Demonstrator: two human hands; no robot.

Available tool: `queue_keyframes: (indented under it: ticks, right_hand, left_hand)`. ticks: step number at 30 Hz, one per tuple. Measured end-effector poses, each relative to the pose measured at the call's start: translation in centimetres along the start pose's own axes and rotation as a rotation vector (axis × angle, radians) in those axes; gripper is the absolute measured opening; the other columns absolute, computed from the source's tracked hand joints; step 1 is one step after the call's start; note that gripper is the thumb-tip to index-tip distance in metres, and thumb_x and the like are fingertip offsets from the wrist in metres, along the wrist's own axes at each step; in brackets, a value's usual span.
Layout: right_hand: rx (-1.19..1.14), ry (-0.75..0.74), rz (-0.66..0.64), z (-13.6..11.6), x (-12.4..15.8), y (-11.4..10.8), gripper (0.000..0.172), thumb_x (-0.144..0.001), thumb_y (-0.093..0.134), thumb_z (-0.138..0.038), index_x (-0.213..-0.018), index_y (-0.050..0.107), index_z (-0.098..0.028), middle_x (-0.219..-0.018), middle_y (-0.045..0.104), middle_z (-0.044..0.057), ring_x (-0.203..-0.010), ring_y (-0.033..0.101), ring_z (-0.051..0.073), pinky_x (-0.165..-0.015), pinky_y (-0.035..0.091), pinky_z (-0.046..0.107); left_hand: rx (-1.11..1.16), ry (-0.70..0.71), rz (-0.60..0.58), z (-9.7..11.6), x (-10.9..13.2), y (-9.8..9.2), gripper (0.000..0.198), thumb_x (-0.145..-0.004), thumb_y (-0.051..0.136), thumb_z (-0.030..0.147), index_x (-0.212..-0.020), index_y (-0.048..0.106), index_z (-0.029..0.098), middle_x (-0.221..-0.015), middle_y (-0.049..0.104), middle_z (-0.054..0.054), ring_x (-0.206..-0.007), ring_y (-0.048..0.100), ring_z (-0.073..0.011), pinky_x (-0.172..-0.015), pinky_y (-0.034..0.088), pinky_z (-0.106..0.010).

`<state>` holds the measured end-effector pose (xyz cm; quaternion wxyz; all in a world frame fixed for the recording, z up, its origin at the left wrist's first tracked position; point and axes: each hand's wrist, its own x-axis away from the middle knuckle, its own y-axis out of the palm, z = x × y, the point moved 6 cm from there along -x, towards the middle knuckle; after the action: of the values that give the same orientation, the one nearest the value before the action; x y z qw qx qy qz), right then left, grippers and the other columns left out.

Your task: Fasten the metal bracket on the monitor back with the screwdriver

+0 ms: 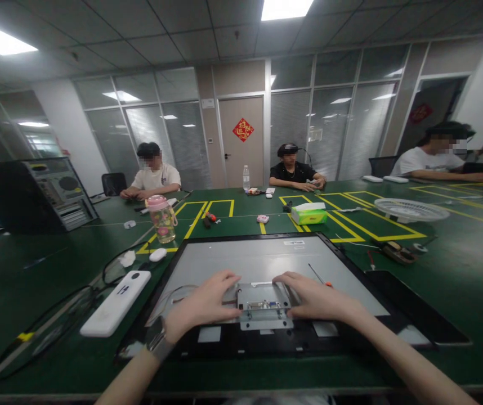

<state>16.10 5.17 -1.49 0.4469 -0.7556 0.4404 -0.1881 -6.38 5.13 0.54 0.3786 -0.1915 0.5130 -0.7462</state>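
A flat-screen monitor panel (343,270) with a black frame lies on the green table in front of me. At its near middle sits a metal housing (262,292) with a blue video port and other connectors on its near side. My left hand (208,298) grips the housing's left edge, thumb toward me and fingers at the far corner. On the opposite edge, my right hand (317,295) holds it the same way. Thin wires (178,289) run left from the housing, partly behind my left hand. A screwdriver (318,274) with an orange handle lies on the panel beyond my right hand.
Left of the panel are a white power bank (117,304), black cables (51,315) and a pink-lidded bottle (162,219). A black panel (414,306) lies right. Farther off are a tissue pack (309,214), a white round basket (410,210), a computer case (34,191) and seated people.
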Motion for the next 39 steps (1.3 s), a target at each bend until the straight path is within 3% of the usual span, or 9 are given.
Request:
queue_keyframes:
  ticks: [2,6,15,24,29,33,39]
  right_hand:
    - [0.039,-0.021,-0.025,-0.2,-0.6,0.1,0.063,-0.062,0.074,-0.019,-0.123,0.057,-0.021,-0.12,0.06,0.009,-0.11,0.058,0.027,-0.093,0.046,0.036]
    - [0.054,-0.041,-0.035,-0.4,-1.2,-0.1,0.057,-0.056,0.077,-0.022,-0.11,0.058,-0.018,-0.106,0.061,0.007,-0.097,0.058,0.025,-0.083,0.047,0.033]
    - [-0.097,-0.055,0.198,-0.2,-0.7,-2.4,0.046,-0.06,0.069,-0.017,-0.104,0.053,-0.02,-0.109,0.059,0.005,-0.101,0.056,0.024,-0.09,0.044,0.035]
    - [0.006,0.003,0.108,1.3,-1.5,-0.2,0.042,-0.065,0.067,-0.021,-0.104,0.052,-0.02,-0.103,0.06,0.006,-0.094,0.057,0.024,-0.083,0.044,0.034]
    - [0.002,0.022,0.076,2.2,-1.7,0.5,0.041,-0.068,0.064,-0.021,-0.107,0.05,-0.02,-0.099,0.059,0.005,-0.089,0.056,0.022,-0.077,0.043,0.031]
    - [0.016,0.027,0.086,2.2,-1.8,0.4,0.041,-0.067,0.064,-0.021,-0.105,0.049,-0.02,-0.094,0.059,0.004,-0.085,0.055,0.021,-0.074,0.042,0.031]
    - [-0.09,0.045,0.117,1.1,-0.8,-1.0,0.042,-0.063,0.07,-0.024,-0.1,0.051,-0.021,-0.106,0.059,0.005,-0.097,0.055,0.024,-0.085,0.043,0.034]
  left_hand:
    - [0.009,0.016,-0.05,-0.5,-0.7,0.5,0.053,-0.072,0.072,0.031,-0.122,0.057,0.021,-0.12,0.057,-0.007,-0.111,0.056,-0.0235,-0.098,0.044,-0.035]
    - [0.002,0.025,-0.004,-0.8,-1.6,1.1,0.049,-0.062,0.076,0.029,-0.107,0.061,0.018,-0.107,0.058,-0.005,-0.099,0.056,-0.0227,-0.089,0.046,-0.033]
    - [0.096,0.073,0.171,-1.2,-2.1,-0.2,0.055,-0.063,0.076,0.021,-0.115,0.058,0.019,-0.112,0.057,-0.005,-0.105,0.055,-0.0222,-0.095,0.044,-0.035]
    - [0.052,0.029,0.072,-2.4,-2.3,1.1,0.055,-0.069,0.073,0.023,-0.121,0.059,0.02,-0.114,0.058,-0.006,-0.107,0.056,-0.0219,-0.096,0.044,-0.033]
    - [0.104,-0.005,0.048,-3.7,-2.5,2.1,0.06,-0.075,0.072,0.031,-0.131,0.053,0.019,-0.126,0.056,-0.01,-0.118,0.052,-0.0248,-0.104,0.04,-0.039]
    - [0.139,0.016,0.067,-3.9,-2.6,1.9,0.061,-0.076,0.073,0.034,-0.132,0.052,0.021,-0.132,0.055,-0.01,-0.121,0.051,-0.0256,-0.107,0.038,-0.041]
    - [0.147,0.029,0.087,-2.5,-1.9,0.8,0.063,-0.066,0.081,0.031,-0.124,0.059,0.02,-0.118,0.058,-0.007,-0.11,0.056,-0.024,-0.098,0.044,-0.037]
